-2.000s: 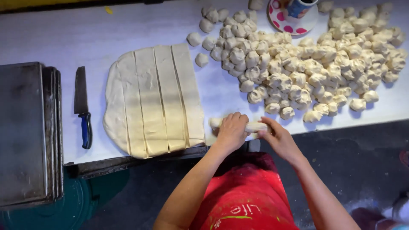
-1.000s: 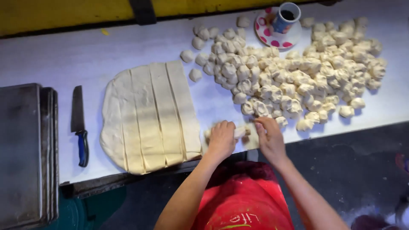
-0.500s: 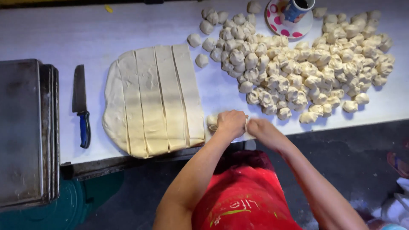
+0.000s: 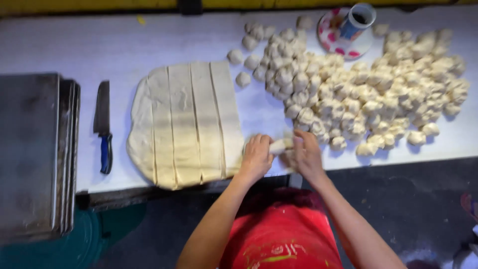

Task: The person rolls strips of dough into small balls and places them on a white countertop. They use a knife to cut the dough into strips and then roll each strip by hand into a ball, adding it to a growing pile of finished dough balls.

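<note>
While both hands were already pressed close together half a second ago, in the head view they now sit a little apart at the near edge of the white desk [image 4: 149,40], with a short pale dough strip [image 4: 280,145] showing between them. The left hand [image 4: 257,158] is curled shut around one end of that strip, fingers folded over it. The right hand [image 4: 306,155] is bent down over the other end, its fingertips pinching the dough, half closed. Two seconds ago the strip lay longer between hands that were spread wider.

Just left of the left hand lies the flat dough sheet [image 4: 186,122], cut lengthwise into strips, in the same spot as before. Behind and to the right of the hands spreads the pile of small dough pieces [image 4: 363,89], its nearest lumps just beside the right hand. At the far edge stands a round white plate with pink spots [image 4: 343,47] carrying a blue and white cup [image 4: 356,19]. A knife with a blue handle [image 4: 103,130] rests left of the sheet, beside stacked dark metal trays [image 4: 35,149].
</note>
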